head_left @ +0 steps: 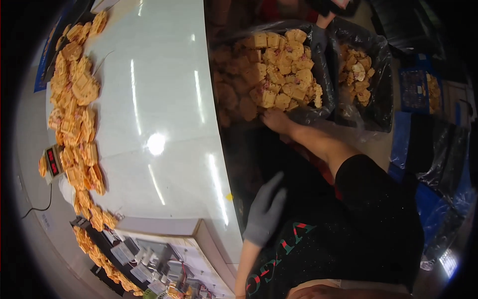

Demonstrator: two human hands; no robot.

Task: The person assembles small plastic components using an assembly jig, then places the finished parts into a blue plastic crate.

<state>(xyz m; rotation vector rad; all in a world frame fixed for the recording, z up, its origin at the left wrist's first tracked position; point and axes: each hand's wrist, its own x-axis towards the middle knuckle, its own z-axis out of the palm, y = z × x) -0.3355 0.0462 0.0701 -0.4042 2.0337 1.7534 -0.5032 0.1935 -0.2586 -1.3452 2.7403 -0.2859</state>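
Note:
My left hand (267, 210) wears a grey glove and hangs in front of my black shirt, beside the white table's edge. Its fingers are stretched out, slightly blurred, with nothing in them. My right hand (277, 121) is bare and curled at the near edge of a bin lined with dark plastic (321, 107). What its fingers grip, if anything, is hidden. Golden waffles (284, 67) with reddish bits are heaped in that bin, the left part in shadow. To its right, a second lined bin (382, 94) holds smaller waffle pieces (356, 74).
The white table (164, 94) fills the left, with a long row of waffles (72, 119) along its far side. A digital display (52, 160) and a box with wiring (164, 264) stand near it. Another person's gloved hand (319, 39) reaches between the bins. Blue crates (414, 89) stand at right.

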